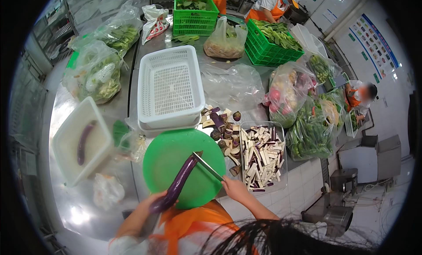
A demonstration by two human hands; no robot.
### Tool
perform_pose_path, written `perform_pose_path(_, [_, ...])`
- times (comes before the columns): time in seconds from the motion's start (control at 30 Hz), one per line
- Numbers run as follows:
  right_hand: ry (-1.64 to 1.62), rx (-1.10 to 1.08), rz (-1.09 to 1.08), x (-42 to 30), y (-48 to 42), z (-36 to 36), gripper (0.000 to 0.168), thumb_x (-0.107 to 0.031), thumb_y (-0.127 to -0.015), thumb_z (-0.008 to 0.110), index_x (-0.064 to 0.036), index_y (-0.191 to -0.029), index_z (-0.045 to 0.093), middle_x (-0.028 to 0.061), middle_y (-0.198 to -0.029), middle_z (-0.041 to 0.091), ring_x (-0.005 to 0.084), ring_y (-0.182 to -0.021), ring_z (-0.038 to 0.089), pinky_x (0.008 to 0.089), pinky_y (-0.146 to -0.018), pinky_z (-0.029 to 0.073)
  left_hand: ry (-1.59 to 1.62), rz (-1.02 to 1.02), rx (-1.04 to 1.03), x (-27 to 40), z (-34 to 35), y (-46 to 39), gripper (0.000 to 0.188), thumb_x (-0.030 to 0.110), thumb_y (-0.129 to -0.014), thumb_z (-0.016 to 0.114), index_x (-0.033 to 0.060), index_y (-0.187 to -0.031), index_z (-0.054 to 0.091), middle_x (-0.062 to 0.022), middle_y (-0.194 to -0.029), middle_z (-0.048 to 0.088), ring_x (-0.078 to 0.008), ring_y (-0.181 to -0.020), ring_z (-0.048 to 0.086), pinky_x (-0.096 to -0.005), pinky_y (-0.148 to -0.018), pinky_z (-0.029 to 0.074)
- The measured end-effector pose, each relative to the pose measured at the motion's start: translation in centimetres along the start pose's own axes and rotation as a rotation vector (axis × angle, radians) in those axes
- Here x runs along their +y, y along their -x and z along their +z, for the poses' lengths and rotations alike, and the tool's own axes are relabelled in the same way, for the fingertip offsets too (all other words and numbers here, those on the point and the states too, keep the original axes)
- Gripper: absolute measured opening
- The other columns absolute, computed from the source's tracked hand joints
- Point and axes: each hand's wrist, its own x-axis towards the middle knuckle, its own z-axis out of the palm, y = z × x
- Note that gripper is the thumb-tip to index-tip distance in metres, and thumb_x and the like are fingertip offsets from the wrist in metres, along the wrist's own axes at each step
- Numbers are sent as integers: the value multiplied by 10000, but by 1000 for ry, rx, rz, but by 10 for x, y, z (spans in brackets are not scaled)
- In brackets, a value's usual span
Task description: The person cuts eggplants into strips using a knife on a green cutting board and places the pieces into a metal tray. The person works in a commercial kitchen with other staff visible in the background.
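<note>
My left hand (157,199) grips a long purple eggplant (181,181) near its lower end, slanting up across a round green cutting board (158,162). In my right hand (234,188) is a knife (210,168), its blade against the eggplant's stem end. To the right of the board, a clear tray (285,149) holds many cut eggplant strips (262,153). Between board and tray lie eggplant trimmings (227,133) with stem caps. A second whole eggplant (85,143) lies in a white tub (62,139) at the left.
Behind the board stands a white perforated basket (171,87). Bags of vegetables (310,133) crowd the right side, and bagged greens (99,70) the left. Green crates (194,22) of leafy vegetables stand at the back, near co-workers in orange aprons (268,11). Another person (357,100) works at the far right.
</note>
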Motion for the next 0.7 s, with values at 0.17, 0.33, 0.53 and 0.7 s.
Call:
perform_pose_path(0.17, [-22, -160, -117, 13, -60, -1, 345, -262, -962, 510, -12, -1199, 519, 280, -895, 644, 458, -834, 624, 523, -733, 495, -33, -113, -40, 11, -20, -6, 516, 323, -947, 585, 60, -1368, 445, -205, -1189, 618, -301, -1019, 646, -372, -862, 544])
perform_pose_path(0.33, [-347, -52, -160, 31, -90, 35, 345, -269, -959, 521, 17, -1152, 533, 289, -940, 642, 451, -905, 617, 497, -768, 479, -78, 89, 7, 21, 26, 17, 647, 275, -889, 668, 95, -1435, 372, -192, -1185, 607, -299, -1021, 641, -370, -862, 548])
perform_pose_path(0.53, [-442, 73, 124, 34, -77, 8, 383, -293, -958, 514, -19, -1222, 561, 224, -833, 659, 355, -766, 655, 425, -706, 495, -217, 477, 217, 5, 4, 59, 741, 235, -875, 669, 98, -1496, 289, -127, -1204, 586, -226, -985, 636, -324, -811, 553])
perform_pose_path(0.7, [-344, -186, 61, 24, -63, 16, 406, -319, -951, 528, -19, -1222, 569, 242, -980, 669, 421, -911, 639, 461, -802, 493, -747, 712, 603, 13, 39, 38, 747, 110, -867, 649, 128, -1523, 293, -89, -1448, 437, -201, -1269, 464, -309, -1031, 392])
